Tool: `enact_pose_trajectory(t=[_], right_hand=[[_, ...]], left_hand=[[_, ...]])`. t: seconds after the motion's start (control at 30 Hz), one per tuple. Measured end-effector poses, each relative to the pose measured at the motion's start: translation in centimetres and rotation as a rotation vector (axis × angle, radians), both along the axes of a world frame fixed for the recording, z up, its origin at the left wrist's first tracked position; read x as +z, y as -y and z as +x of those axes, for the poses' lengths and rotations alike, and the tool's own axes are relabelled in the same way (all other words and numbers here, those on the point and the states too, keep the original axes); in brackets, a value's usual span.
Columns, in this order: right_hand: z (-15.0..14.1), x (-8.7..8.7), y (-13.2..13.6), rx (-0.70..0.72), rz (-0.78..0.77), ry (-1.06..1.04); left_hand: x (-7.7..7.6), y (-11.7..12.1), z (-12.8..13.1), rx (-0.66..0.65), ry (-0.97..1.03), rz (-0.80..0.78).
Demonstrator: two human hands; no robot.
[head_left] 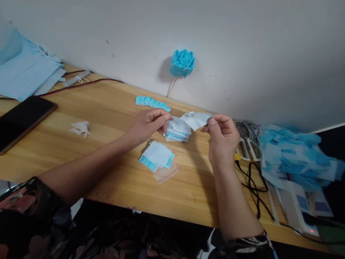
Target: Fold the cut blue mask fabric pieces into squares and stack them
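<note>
My left hand (148, 124) and my right hand (223, 137) hold a pale blue-white fabric piece (197, 120) between them above a wooden table (95, 154). The left fingers pinch its left end, the right fingers pinch its right end. Just below it rests a small stack of folded blue pieces (176, 132). Nearer me lies another folded blue-white square (157, 156) on a clear scrap. A row of small blue folded squares (152, 102) sits behind the hands.
A blue fabric rose on a stick (182, 64) leans on the wall. A dark phone (11, 123) and light blue sheets (20, 70) lie left. Scissors (247, 140), black cables (255, 184) and a heap of blue scraps (296, 158) lie right. White elastic bits (80, 128) sit mid-left.
</note>
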State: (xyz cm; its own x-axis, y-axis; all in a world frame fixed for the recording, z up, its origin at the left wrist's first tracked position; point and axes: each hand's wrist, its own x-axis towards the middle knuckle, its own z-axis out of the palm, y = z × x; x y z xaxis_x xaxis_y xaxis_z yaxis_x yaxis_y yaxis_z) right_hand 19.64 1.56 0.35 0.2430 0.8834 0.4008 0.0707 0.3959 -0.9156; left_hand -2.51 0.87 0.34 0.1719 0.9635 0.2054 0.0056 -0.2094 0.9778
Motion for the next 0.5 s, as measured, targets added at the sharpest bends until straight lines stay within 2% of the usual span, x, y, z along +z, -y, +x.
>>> enact_pose_trajectory(t=[0.13, 0.27, 0.37, 0.5], right_hand=[[0.6, -0.2, -0.6, 0.074, -0.107, -0.096], [0.6, -0.6, -0.9, 0.14, -0.27, -0.178], [0.5, -0.8, -0.8, 0.161, -0.335, -0.216], [0.4, -1.1, -0.9, 0.151, -0.368, -0.154]], left_hand=[[-1.2, -0.5, -0.2, -0.069, -0.217, -0.016], [-2.2, -0.6, -0.4, -0.071, -0.527, 0.127], [-2.2, -0.5, -0.5, -0.062, -0.684, 0.191], [-1.6, -0.1, -0.5, -0.065, -0.827, 0.212]])
